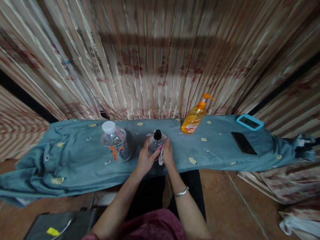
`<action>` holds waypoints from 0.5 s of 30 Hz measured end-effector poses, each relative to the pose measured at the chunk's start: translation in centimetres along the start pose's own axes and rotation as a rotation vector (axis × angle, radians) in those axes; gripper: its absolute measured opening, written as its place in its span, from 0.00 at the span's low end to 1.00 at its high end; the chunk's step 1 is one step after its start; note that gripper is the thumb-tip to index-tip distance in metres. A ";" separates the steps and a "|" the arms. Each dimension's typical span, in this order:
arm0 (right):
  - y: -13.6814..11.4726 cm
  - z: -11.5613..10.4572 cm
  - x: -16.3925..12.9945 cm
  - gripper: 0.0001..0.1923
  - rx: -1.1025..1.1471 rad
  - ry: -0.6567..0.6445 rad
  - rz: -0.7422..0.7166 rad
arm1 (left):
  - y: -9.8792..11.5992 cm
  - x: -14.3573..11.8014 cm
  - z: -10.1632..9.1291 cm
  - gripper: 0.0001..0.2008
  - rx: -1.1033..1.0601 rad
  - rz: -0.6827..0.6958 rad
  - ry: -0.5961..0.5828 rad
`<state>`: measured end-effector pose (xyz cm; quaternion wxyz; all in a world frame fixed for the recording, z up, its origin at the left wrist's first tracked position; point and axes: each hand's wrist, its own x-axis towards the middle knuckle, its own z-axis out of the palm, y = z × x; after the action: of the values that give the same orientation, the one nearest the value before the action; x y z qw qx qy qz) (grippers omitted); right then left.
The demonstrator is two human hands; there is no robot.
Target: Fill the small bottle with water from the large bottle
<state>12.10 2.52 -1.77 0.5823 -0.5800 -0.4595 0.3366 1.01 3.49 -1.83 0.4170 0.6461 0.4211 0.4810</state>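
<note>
A small clear bottle with a black cap (pixel 157 135) stands upright in front of me on the cloth-covered table. My left hand (pixel 146 159) wraps round the bottle's left side, its thumb across the front. On the right side my right hand (pixel 168 153) is closed on a white tissue or cloth (pixel 161 157), pressed against the bottle; part of the white material also shows behind the bottle. The lower part of the bottle is hidden by my hands. To the left stands a large clear plastic bottle (pixel 118 146) with a white cap and orange label.
An orange pump bottle (pixel 193 118) stands at the back, right of my hands. Farther right lie a black phone (pixel 243 143) and a blue-framed digital clock (pixel 250 122). The green patterned cloth (pixel 79 166) hangs over the table edges. Behind is a striped curtain (pixel 156 64).
</note>
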 end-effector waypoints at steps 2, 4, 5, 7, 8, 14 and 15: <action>1.8 -0.1 -0.2 0.27 0.034 0.003 0.104 | 0.2 -0.1 0.1 0.29 -0.007 0.004 -0.012; 2.0 -0.2 -0.6 0.30 0.057 0.020 0.135 | 0.2 -0.4 0.3 0.28 -0.018 0.026 -0.016; 1.3 -0.2 -0.8 0.31 0.067 0.030 0.120 | 0.3 -0.5 0.3 0.28 -0.023 0.037 -0.010; -1.0 -0.2 -1.3 0.34 0.083 0.026 0.040 | 0.4 -0.8 0.4 0.28 -0.028 0.051 0.016; -2.3 -0.1 -1.6 0.34 0.087 0.010 -0.015 | 0.4 -1.0 0.4 0.29 -0.028 0.054 0.027; -3.7 0.4 -2.5 0.34 -0.003 -0.004 -0.148 | 0.3 -2.9 0.7 0.40 0.001 0.075 -0.016; -2.5 0.5 -2.4 0.34 -0.018 -0.003 -0.107 | 0.2 -3.2 0.7 0.40 0.015 0.078 -0.021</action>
<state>10.47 0.22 0.32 0.5935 -0.5594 -0.4937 0.3017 1.17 0.29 -2.62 0.3973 0.6702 0.3947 0.4870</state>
